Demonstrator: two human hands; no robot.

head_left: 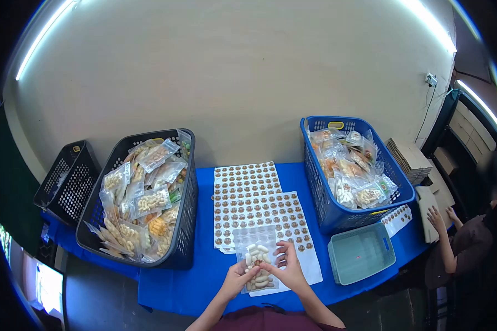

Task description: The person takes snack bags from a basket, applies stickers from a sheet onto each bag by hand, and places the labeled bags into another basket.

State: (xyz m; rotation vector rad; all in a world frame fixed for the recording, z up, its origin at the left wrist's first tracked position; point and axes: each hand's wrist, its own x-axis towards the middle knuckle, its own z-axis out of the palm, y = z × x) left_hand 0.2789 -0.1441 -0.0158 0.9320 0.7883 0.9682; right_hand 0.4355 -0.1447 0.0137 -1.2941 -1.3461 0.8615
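Observation:
A clear zip bag [254, 237] of whitish, finger-shaped snack pieces is held up near the blue table's front edge. My left hand [236, 280] grips its lower left side, thumb across the front. From the right, my right hand [291, 273] holds it too, its thumb on a small round brown sticker [258, 263] on the bag's front and its fingers curled by the right edge. Beneath and behind the bag lie white sheets [254, 201] with rows of round brown stickers. The bag covers part of the lower sheet.
A dark basket [190, 220] full of snack bags stands left, a blue basket [337, 215] of similar bags right. Near the latter are a grey-green tray [361, 256] and a sticker strip [397, 219]. Another black basket [66, 182] stands far left. At right, a co-worker [464, 248] stands near cardboard [408, 160].

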